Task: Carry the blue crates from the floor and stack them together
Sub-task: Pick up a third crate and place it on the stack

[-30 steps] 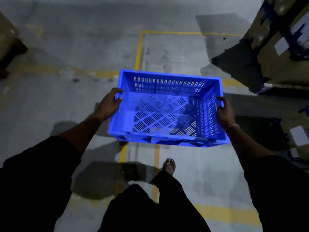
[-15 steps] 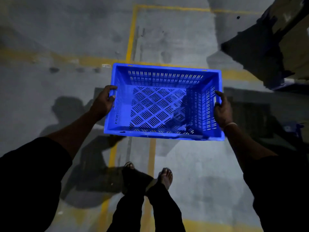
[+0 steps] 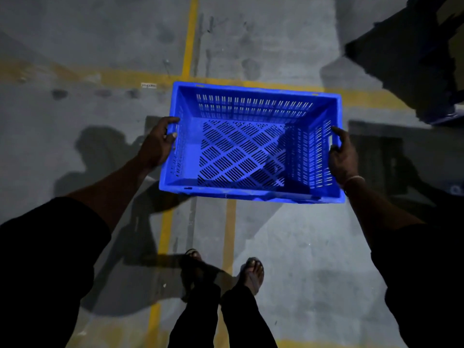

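Note:
An empty blue plastic crate with slotted walls and a perforated bottom hangs in the air in front of me, above the concrete floor. My left hand grips the handle slot in its left short wall, fingers curled over the rim. My right hand grips the handle slot in its right short wall. The crate is held level, open side up. No other blue crate is clearly visible.
Yellow painted lines cross the grey concrete floor under the crate. A dark stack of goods stands at the upper right, with a blue edge low on it. My two feet stand on the floor below the crate.
I have walked forward with the crate; the yellow floor lines and the dark stack at right have slid toward me. Both hands keep the same grip on the crate.

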